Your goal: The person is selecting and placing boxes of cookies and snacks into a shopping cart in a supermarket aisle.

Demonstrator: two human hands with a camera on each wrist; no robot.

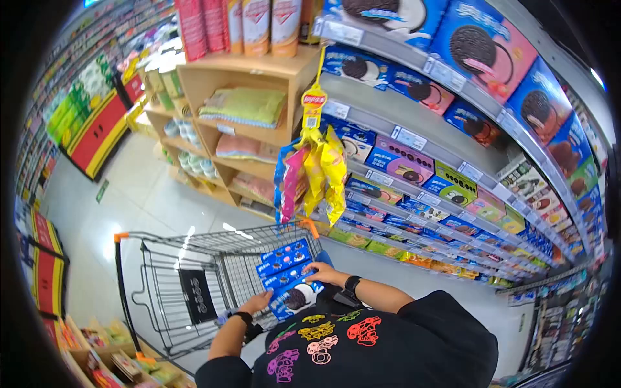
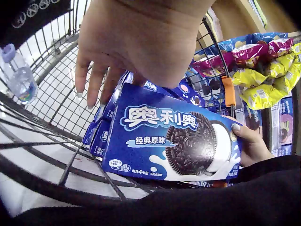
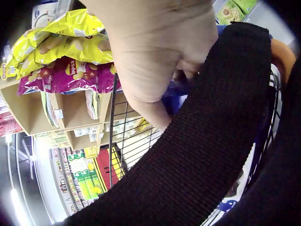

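A blue box of Oreo cookies (image 2: pixel 141 155) stands tilted in the shopping cart, its printed front toward me. More blue cookie boxes (image 1: pixel 283 257) are lined up behind it. My right hand (image 1: pixel 325 274) grips the right end of the front box, thumb over its edge in the left wrist view. In the right wrist view the black sleeve hides much of that grip. My left hand (image 2: pixel 136 47) is at the other end of the boxes, fingers (image 2: pixel 96 82) extended downward beside them and its thumb hidden.
The wire cart (image 1: pixel 220 246) surrounds the boxes, with a water bottle (image 2: pixel 21 77) at its side. Hanging chip bags (image 1: pixel 314 174) are just beyond the cart's corner. Cookie shelves (image 1: pixel 414 139) line the right, and a wooden shelf unit (image 1: pixel 239 123) stands ahead.
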